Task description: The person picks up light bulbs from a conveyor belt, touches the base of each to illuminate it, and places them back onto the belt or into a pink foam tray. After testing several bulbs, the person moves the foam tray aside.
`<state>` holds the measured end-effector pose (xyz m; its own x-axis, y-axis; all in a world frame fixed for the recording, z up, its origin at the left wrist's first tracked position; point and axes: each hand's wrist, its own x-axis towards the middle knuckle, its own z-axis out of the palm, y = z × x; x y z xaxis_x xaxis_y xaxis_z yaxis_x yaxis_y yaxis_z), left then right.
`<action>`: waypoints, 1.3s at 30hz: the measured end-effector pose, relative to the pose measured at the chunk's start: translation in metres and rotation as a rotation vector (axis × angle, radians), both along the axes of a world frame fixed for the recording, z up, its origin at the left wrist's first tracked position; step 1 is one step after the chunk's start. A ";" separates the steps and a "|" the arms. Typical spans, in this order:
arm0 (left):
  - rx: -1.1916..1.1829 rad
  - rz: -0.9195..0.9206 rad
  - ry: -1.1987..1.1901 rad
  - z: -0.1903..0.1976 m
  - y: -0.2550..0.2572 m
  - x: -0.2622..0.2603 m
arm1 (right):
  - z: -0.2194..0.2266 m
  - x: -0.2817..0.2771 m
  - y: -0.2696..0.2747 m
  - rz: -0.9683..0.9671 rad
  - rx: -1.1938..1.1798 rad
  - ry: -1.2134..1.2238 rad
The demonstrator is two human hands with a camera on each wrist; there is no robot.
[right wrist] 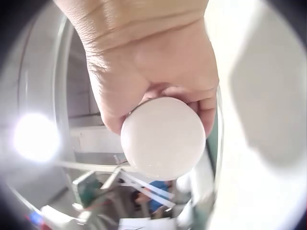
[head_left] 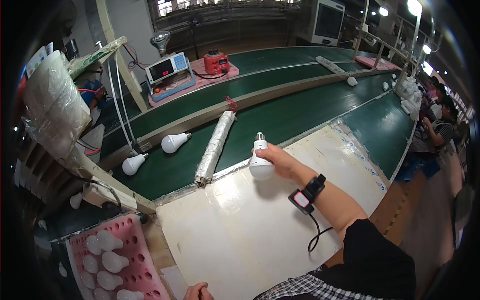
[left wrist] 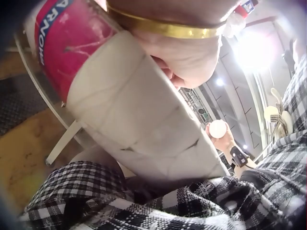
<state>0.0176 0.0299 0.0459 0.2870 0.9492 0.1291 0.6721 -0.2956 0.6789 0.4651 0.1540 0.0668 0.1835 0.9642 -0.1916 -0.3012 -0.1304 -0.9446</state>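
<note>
My right hand [head_left: 281,161] grips a white LED light bulb [head_left: 262,170] around its body above the white board [head_left: 220,215]. The metal screw cap points up and the round dome faces down. In the right wrist view, the dome [right wrist: 163,139] covers part of the fingers of the right hand [right wrist: 153,62]. At the board's near edge my left hand [head_left: 198,291] rests with its fingers loosely curled; nothing shows in it. Two more bulbs, one nearer [head_left: 134,164] and one farther [head_left: 175,143], lie on the green conveyor belt [head_left: 280,117] to the left.
A pink foam tray [head_left: 145,257] with several bulbs stands at lower left. A wrapped bar [head_left: 216,147] lies across the belt. Beyond it are a digital meter [head_left: 167,69] and a red device [head_left: 216,62]. An upright post [head_left: 117,60] rises at left; people sit far right.
</note>
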 end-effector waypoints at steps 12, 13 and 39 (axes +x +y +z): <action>0.009 0.009 0.024 -0.005 0.002 -0.001 | -0.051 -0.112 -0.027 0.110 -0.034 0.789; 0.002 0.010 0.026 -0.005 0.002 0.001 | -0.051 -0.110 -0.027 0.129 0.003 0.847; 0.069 0.018 -0.084 0.003 0.010 -0.002 | -0.025 -0.129 0.015 -0.003 -0.174 0.528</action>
<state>0.0151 0.0396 0.0490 0.2554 0.9421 0.2173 0.6195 -0.3320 0.7113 0.3365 0.1687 0.0417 0.0225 0.9096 -0.4148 -0.7284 -0.2693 -0.6300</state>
